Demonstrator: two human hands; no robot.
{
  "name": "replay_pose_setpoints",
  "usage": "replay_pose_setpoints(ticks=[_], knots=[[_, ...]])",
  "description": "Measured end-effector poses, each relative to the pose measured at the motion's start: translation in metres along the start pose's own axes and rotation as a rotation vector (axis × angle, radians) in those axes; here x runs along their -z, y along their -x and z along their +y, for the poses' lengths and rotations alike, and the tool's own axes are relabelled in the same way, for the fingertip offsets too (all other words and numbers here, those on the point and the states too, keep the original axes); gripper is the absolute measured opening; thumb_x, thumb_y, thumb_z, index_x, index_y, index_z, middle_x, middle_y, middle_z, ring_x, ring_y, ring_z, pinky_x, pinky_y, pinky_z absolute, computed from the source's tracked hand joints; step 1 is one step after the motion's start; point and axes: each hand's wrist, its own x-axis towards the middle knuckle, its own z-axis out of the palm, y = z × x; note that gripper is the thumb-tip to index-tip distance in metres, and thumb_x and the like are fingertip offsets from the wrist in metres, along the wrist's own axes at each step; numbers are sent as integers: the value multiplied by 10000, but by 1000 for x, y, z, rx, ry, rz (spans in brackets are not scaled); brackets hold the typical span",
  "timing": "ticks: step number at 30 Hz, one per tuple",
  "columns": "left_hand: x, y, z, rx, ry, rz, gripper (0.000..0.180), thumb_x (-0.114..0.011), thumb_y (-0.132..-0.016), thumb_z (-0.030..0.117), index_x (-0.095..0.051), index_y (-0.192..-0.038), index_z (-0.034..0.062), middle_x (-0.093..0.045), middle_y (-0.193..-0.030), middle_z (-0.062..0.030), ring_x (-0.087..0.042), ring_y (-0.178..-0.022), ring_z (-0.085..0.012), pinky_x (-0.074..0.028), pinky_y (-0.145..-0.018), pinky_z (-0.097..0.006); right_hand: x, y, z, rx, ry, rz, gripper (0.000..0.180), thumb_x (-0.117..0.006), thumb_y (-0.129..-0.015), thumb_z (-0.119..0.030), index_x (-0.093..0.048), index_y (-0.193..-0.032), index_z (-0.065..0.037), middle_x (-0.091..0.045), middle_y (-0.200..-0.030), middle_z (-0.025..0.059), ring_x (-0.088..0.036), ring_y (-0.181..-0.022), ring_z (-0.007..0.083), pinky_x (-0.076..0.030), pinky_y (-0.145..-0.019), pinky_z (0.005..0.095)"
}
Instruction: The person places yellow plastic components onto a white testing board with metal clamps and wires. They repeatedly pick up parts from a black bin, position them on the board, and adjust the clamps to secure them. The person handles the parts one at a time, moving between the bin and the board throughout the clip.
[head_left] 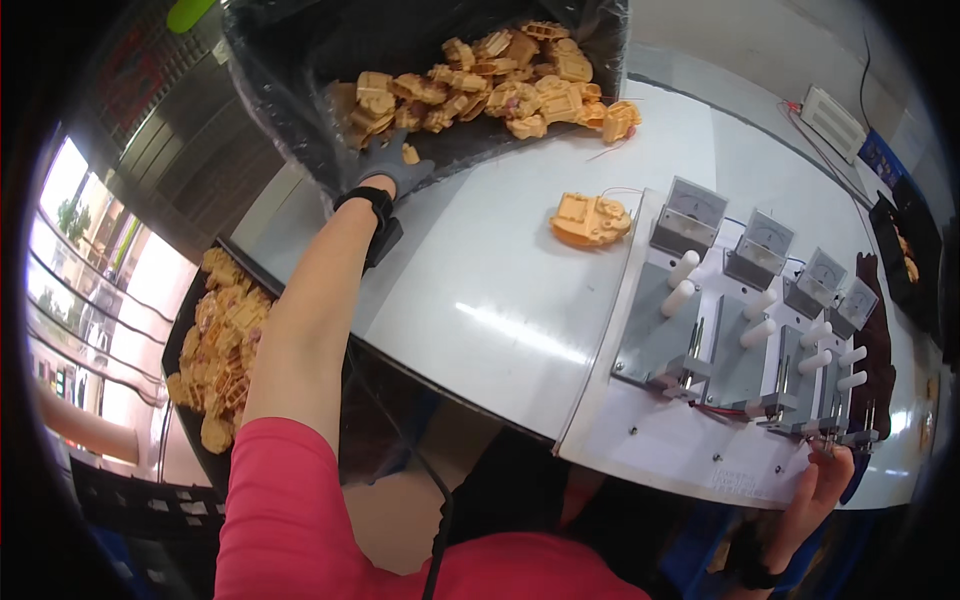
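My left hand [396, 166], in a grey glove, reaches to the near edge of a box lined with black plastic [290, 100]. Its thumb is spread out, and a small orange patch shows by the fingers. Just beyond lie many orange plastic housings [460, 90], piled up. At the right, my bare right hand [822, 485] has its fingers closed at the front end of the rightmost clamp [835, 438] on a test fixture [640, 425]; the fingertips are partly hidden. A single orange housing [590, 220] with a thin red wire sits on the table left of the fixture.
Several analog meters [692, 210] stand along the fixture's back, with white pegs [678, 298] before them. Another bin of orange housings [225, 340] is at the left, below table height. A white power box [832, 122] and a dark tray [905, 250] stand at the far right.
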Motion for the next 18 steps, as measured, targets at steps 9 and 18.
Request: replay_pose_setpoints(ticks=[9,18], knots=[[2,31,-10,-91,112,21,725,-766,-731,319,-496,-1381,148,-516,-1328,-203,-548,-1227,-349,-457,-1033,-397,-10,0,-15,-22,3,38,430,-563,-905,-80,-457,-1318,-31,-539,-1246,113,-552,-1130,232,-417,-954,371],[80,189,25,-326,1301,-562,504,-721,-848,184,-529,-1304,89,-652,-1038,12,-534,-817,-11,-403,-662,-178,-21,-17,-34,12,44,0,472,-579,-888,-10,-482,-1350,-28,-543,-1244,81,-508,-1057,162,-399,-961,310]])
